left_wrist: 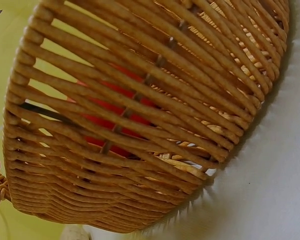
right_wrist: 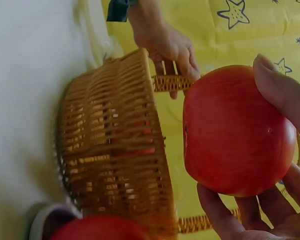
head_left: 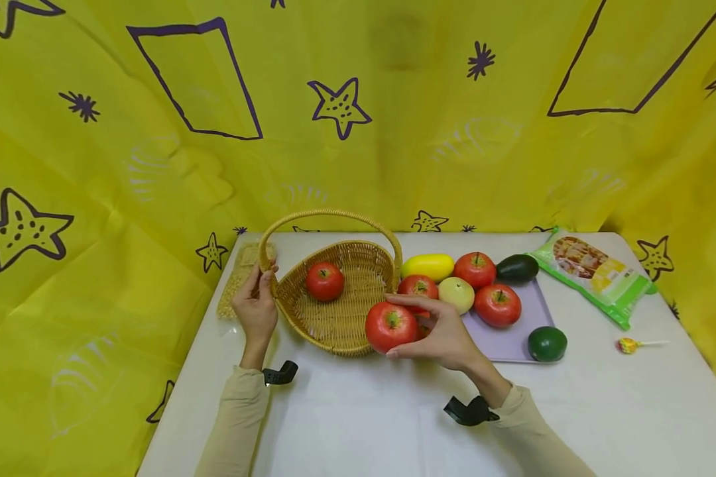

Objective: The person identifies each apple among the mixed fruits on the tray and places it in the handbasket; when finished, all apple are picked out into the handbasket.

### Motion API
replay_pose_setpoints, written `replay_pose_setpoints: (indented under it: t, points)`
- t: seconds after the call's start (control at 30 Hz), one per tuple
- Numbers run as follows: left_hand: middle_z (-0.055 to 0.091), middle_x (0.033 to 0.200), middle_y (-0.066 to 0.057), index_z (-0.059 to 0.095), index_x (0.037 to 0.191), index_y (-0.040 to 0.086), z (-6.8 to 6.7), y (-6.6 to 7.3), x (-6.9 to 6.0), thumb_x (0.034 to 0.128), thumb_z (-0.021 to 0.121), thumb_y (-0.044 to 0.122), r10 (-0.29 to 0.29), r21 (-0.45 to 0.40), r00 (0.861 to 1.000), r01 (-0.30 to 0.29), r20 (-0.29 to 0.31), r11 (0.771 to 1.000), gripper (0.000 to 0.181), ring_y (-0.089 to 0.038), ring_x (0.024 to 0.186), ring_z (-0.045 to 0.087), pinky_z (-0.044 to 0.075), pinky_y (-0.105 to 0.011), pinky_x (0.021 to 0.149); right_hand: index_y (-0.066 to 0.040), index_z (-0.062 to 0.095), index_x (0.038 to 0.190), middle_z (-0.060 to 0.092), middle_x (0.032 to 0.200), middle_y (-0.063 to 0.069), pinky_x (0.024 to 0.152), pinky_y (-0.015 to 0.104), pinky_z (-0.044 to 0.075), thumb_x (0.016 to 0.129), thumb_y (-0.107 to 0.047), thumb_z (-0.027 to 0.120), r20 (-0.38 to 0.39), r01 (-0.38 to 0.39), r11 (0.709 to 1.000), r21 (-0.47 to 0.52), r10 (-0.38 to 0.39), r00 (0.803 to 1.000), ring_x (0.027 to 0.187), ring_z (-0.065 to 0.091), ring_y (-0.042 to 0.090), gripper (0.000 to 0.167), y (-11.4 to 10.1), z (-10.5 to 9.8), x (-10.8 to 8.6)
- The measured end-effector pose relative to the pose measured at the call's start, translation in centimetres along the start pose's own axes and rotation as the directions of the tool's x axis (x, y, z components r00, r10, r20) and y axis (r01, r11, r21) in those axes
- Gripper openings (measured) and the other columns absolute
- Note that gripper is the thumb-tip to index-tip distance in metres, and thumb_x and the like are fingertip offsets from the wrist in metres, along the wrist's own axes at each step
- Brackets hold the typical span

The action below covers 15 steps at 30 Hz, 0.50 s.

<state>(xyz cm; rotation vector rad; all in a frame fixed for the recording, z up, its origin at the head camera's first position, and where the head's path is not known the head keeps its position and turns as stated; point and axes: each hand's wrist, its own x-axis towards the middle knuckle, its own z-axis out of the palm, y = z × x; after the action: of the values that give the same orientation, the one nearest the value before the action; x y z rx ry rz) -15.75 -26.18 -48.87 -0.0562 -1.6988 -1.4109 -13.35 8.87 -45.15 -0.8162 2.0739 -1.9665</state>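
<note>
A wicker basket [head_left: 358, 331] with an arched handle stands on the table, one red apple [head_left: 325, 281] inside at its left. The left hand [head_left: 258, 308] grips the base of the handle at the basket's left side. In the head view the right hand [head_left: 444, 334] holds another red apple [head_left: 390, 327] at the basket's right front edge. The right wrist view shows this apple [right_wrist: 237, 130] between the thumb and fingers of the right hand [right_wrist: 285, 200]. Through the weave in the left wrist view [left_wrist: 140, 75], red shows from the apple inside.
Right of the basket, a lilac tray [head_left: 501, 344] bears several red apples, a yellow oblong item [head_left: 427, 267], a pale round one [head_left: 456, 295], a dark one [head_left: 517, 268] and a green one [head_left: 547, 344]. Farther right lie a green packet [head_left: 596, 271] and lollipop [head_left: 628, 345]; a clear bag [head_left: 234, 291] lies left.
</note>
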Motion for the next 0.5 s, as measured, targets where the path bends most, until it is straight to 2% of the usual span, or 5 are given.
replay_pose_setpoints:
  t: [0.23, 0.37, 0.5]
  points:
    - [0.071, 0.113, -0.040, 0.068, 0.136, -0.004, -0.2, 0.0, 0.1, 0.1017, 0.064, -0.007, -0.003, -0.015, 1.000, 0.003, 0.006, 1.000, 0.035, -0.004, 0.102, 0.077, 0.061, -0.016, 0.090, 0.000, 0.065, 0.143, 0.063, 0.148, 0.018, 0.108, 0.026, 0.057, 0.068, 0.001, 0.098, 0.005, -0.002, 0.998, 0.058, 0.002, 1.000, 0.129, 0.066, 0.015, 0.082, -0.3, 2.4, 1.5]
    - [0.070, 0.113, -0.042, 0.068, 0.136, -0.004, -0.2, 0.1, 0.1, 0.1013, 0.064, -0.007, -0.003, -0.023, 1.000, 0.003, 0.003, 1.000, 0.035, -0.004, 0.101, 0.077, 0.061, -0.017, 0.090, -0.005, 0.068, 0.141, 0.065, 0.147, 0.013, 0.111, 0.024, 0.054, 0.067, 0.001, 0.098, 0.010, -0.003, 0.998, 0.059, 0.003, 1.000, 0.133, 0.063, 0.016, 0.080, -0.2, 3.5, 2.3]
    - [0.070, 0.112, -0.042, 0.068, 0.135, -0.004, -0.1, 0.1, 0.1, 0.1005, 0.065, -0.008, 0.001, -0.023, 1.000, -0.001, 0.000, 1.000, 0.035, -0.003, 0.101, 0.077, 0.062, -0.016, 0.089, -0.006, 0.068, 0.142, 0.065, 0.149, 0.010, 0.112, 0.023, 0.052, 0.068, 0.002, 0.098, 0.032, -0.037, 0.997, 0.070, 0.035, 0.999, 0.137, 0.061, 0.022, 0.081, 0.1, 4.2, 2.9]
